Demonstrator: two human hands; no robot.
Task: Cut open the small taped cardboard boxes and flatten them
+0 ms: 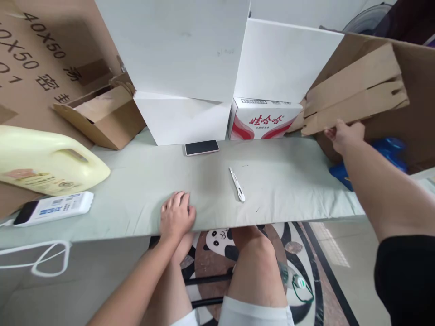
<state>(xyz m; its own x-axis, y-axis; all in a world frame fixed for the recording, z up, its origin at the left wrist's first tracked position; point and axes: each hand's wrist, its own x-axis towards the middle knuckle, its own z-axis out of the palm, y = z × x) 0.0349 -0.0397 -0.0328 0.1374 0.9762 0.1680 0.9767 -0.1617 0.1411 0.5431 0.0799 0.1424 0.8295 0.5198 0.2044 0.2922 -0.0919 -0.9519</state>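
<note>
My left hand [177, 214] rests palm down on the table's front edge, holding nothing, its fingers loosely laid on the cloth. Out to the right, my right hand [345, 136] pinches the lower edge of a flat, folded piece of brown cardboard [356, 83] with slots cut at one end. The cardboard leans up against a large brown box. Between my hands lies a white utility knife [237, 184] on the cloth. A phone [201, 147] with a dark screen lies farther back.
White boards [183, 117] and a white-and-red carton [265, 119] stand along the back. At left are an open cardboard box [115, 120], a pale yellow jug [50, 158] and a white power strip [56, 209]. A blue bottle [389, 151] sits behind my right forearm.
</note>
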